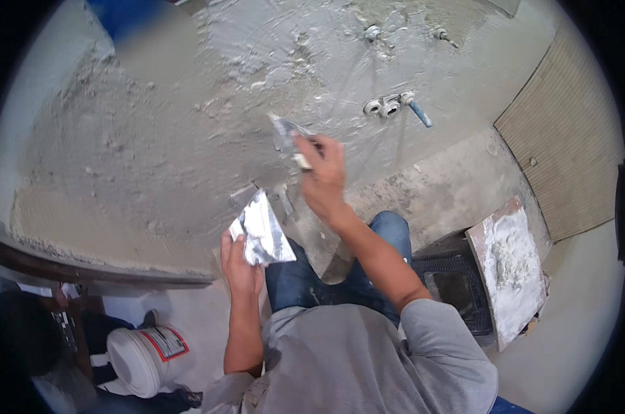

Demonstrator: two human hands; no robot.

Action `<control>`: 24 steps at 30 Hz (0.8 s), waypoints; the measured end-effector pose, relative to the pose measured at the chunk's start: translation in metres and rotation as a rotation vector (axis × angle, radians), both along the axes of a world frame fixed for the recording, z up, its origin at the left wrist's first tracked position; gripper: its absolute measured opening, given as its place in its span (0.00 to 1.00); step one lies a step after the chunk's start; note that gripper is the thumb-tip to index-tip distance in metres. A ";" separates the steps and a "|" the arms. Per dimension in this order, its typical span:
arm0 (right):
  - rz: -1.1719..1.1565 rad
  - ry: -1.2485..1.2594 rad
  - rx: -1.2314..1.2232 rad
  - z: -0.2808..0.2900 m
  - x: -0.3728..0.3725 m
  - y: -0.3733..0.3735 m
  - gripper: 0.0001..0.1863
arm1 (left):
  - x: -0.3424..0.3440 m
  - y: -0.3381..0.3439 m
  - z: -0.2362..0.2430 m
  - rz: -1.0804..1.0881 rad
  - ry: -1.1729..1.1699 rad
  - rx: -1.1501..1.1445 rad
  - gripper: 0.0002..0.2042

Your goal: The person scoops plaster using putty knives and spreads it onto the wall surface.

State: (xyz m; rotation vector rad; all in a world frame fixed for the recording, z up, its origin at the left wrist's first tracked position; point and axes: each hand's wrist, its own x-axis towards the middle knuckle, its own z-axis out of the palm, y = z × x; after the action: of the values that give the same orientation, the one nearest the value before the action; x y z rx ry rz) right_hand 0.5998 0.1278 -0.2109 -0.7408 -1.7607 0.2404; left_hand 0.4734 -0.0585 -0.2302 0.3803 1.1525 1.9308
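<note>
My left hand grips a shiny metal spatula with a wide, angular blade, held flat below the wall. My right hand, raised at the middle of the view, is closed on a putty knife with a pale handle; its blade is before the grey plastered wall, and I cannot tell whether it touches it. The wall's coat is rough and lumpy at the left, wetter and streaked higher up. To the upper right of my right hand, pipe fittings poke out, one with a blue pipe.
A board smeared with white paste leans on a black crate at my right, near a ribbed tan panel. A white bucket stands lower left, by dark-clothed legs, seemingly another person's. A concrete ledge runs below the fittings.
</note>
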 end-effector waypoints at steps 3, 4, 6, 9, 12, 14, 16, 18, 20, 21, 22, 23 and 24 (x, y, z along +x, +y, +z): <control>0.296 0.371 -0.286 -0.014 0.034 -0.028 0.19 | 0.017 0.018 0.000 -0.020 -0.002 0.037 0.14; 0.327 0.382 -0.251 -0.019 0.044 -0.039 0.19 | 0.023 0.022 0.000 -0.028 -0.014 0.009 0.13; 0.438 0.385 -0.115 -0.024 0.060 -0.056 0.19 | 0.036 0.036 0.002 -0.034 -0.037 0.014 0.12; 0.628 0.272 0.007 -0.030 0.069 -0.074 0.21 | 0.049 0.044 0.006 -0.046 -0.132 0.059 0.12; 0.524 -0.024 0.060 -0.036 0.085 -0.070 0.24 | 0.047 0.044 0.009 -0.062 -0.155 0.055 0.12; 0.404 -0.189 0.038 -0.041 0.092 -0.061 0.29 | 0.038 0.038 0.011 -0.102 -0.131 0.053 0.12; 0.359 -0.316 -0.046 -0.040 0.104 -0.045 0.31 | 0.027 0.033 0.012 -0.105 -0.112 0.055 0.12; 0.342 -0.394 -0.082 -0.030 0.117 -0.032 0.33 | 0.018 0.033 0.014 -0.097 -0.097 0.053 0.12; 0.387 -0.349 -0.002 -0.010 0.127 -0.025 0.35 | 0.004 0.036 0.020 -0.151 -0.019 -0.002 0.13; 0.409 -0.437 0.009 0.003 0.132 -0.023 0.34 | 0.000 0.037 0.023 -0.181 0.013 -0.026 0.13; 0.452 -0.471 0.078 0.019 0.138 -0.019 0.33 | -0.003 0.039 0.025 -0.207 0.030 -0.018 0.13; 0.492 -0.504 0.142 0.035 0.141 -0.018 0.33 | -0.004 0.042 0.028 -0.245 0.041 -0.021 0.13; 0.501 -0.564 0.186 0.049 0.142 -0.021 0.32 | -0.004 0.043 0.030 -0.285 0.054 -0.011 0.13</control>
State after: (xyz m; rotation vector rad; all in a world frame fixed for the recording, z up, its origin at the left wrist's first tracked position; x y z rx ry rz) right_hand 0.7415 0.1069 -0.1621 -0.2233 -2.4584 0.2091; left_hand 0.4692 -0.0152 -0.2006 0.5622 1.0793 1.6736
